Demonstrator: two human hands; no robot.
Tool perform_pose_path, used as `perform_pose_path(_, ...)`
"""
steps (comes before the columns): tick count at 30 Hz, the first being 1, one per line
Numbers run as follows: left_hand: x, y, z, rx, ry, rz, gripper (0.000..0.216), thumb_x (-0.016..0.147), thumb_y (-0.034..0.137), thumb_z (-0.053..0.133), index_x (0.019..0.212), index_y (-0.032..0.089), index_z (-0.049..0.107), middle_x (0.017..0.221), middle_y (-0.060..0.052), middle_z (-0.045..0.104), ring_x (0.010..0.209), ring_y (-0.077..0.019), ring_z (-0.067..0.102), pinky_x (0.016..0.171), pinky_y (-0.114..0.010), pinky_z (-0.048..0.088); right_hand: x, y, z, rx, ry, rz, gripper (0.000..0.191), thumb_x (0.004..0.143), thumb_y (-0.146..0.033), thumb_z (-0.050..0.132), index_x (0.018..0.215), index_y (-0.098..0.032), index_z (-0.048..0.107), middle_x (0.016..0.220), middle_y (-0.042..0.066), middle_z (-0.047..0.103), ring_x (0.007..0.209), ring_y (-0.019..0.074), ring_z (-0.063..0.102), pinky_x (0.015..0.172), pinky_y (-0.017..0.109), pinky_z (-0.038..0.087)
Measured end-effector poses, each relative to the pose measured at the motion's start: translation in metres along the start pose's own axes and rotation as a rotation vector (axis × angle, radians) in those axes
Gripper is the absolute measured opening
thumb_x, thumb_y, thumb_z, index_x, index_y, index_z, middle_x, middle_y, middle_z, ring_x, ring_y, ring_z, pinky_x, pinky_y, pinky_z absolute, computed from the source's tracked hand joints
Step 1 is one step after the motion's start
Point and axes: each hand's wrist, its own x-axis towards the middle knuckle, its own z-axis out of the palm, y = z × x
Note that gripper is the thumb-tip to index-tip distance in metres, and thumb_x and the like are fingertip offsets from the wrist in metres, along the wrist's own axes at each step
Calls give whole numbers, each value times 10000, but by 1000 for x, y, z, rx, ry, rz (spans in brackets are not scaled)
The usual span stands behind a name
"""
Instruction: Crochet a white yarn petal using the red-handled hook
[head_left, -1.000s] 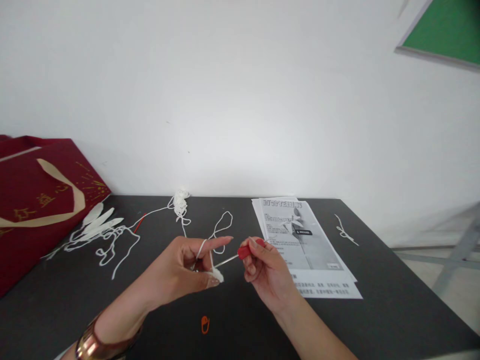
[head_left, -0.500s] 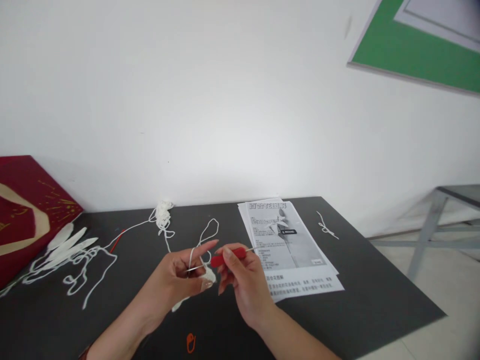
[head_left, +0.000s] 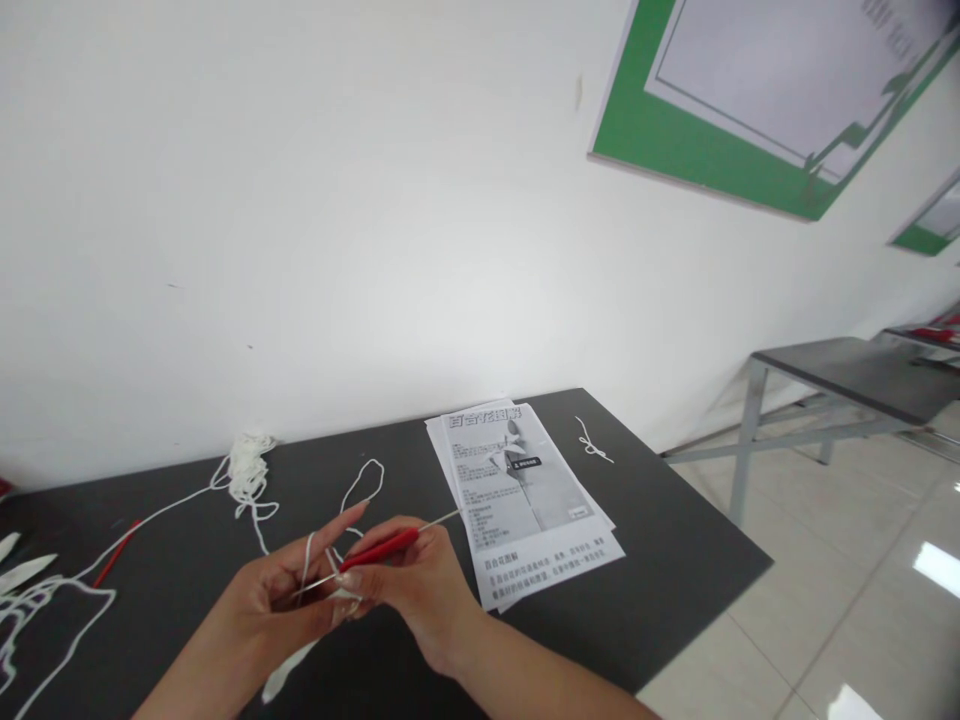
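My left hand is closed, pinching a small white crochet piece whose narrow end hangs below the fingers. White yarn passes around its raised index finger, and a loose yarn loop lies beyond the fingertips. Held in my right hand is a crochet hook with a red grip and thin metal ends. One metal end reaches across to the left fingers and the yarn there; its tip and the stitch are too small to make out. The two hands touch or nearly touch.
Printed sheets with a flower picture lie right of my hands on the dark table. A yarn heap sits by the wall. White petal-shaped pieces, loose yarn and a thin red stick lie left. A knotted yarn scrap lies right.
The view has swung to the right. My right hand has come closer to the left, and the hook's red grip now lies against the left fingers. An orange clip has left the view.
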Motion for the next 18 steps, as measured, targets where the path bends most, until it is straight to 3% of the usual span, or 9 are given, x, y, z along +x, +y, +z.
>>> perform_pose_path(8, 3, -4, -4, 128, 19, 60, 847, 646, 430, 772, 1408, 263, 443, 627, 52, 585, 668, -188, 604, 647, -283, 470, 4, 2, -4, -58, 6, 4, 354, 423, -257, 917, 672, -125, 703, 569, 2, 676, 455, 101, 588, 451, 201, 482)
perform_pose_path(13, 5, -6, -9, 212, 2, 114, 776, 660, 430, 773, 1361, 230, 507, 624, 44, 564, 640, -170, 553, 601, -262, 428, 6, 3, -5, -61, 26, -13, 330, 429, -250, 915, 653, -128, 706, 541, -5, 669, 439, 86, 558, 466, 201, 453)
perform_pose_path(18, 7, -3, -13, 178, -15, 85, 776, 640, 429, 783, 1348, 255, 520, 634, 45, 555, 578, -141, 484, 523, -243, 370, 4, 1, -6, -49, 50, -109, 278, 447, -176, 907, 642, -151, 711, 625, 3, 711, 570, 107, 612, 584, 214, 474)
